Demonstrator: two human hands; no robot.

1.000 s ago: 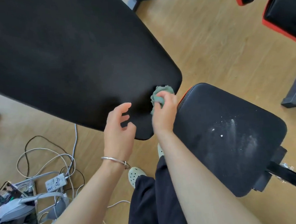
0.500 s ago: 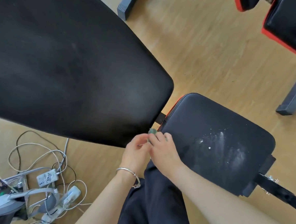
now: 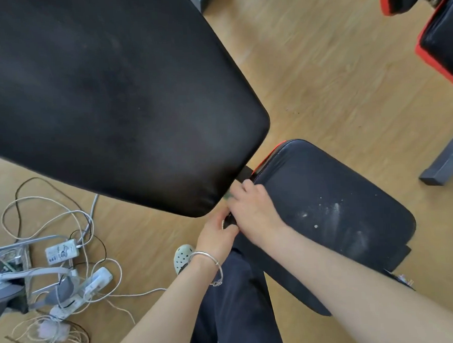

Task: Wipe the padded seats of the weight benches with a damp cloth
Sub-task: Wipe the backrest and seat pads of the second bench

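At the gap between the two pads of the near bench: the person's right hand [image 3: 253, 212] lies knuckles-up on the narrow, red-trimmed end of the seat pad [image 3: 312, 172], fingers curled down toward the gap. A sliver of green cloth [image 3: 228, 196] shows just past the fingertips, against the lower corner of the back pad [image 3: 98, 99]. The rest of the cloth is hidden under the hand, so the right hand reads as closed around the cloth.

The left hand [image 3: 218, 236] sits just below the right and touches it, fingers bent in underneath. Whether it holds part of the cloth or a piece of the frame I cannot tell, since the right hand covers it. A thin silver bracelet [image 3: 207, 260] hangs on the left wrist.

Seat pad: black, running away to the right. White powdery smears [image 3: 334, 214] and a few specks lie across its middle, toward the wide end. Back pad: black, large, filling the upper left of the view.

Floor [image 3: 333, 74]: light wood planks. On it, to the person's left, are a tangle of white and dark cables [image 3: 46, 215], a white power strip [image 3: 96, 281] and a small white adapter [image 3: 61, 252]. Dark trousers [image 3: 235, 315] and one pale perforated clog [image 3: 182, 255] show beneath the arms.

Top right corner: part of a second bench [image 3: 444, 42], black padding with red edging. A grey frame foot [image 3: 445, 165] stands well apart from the near seat pad.
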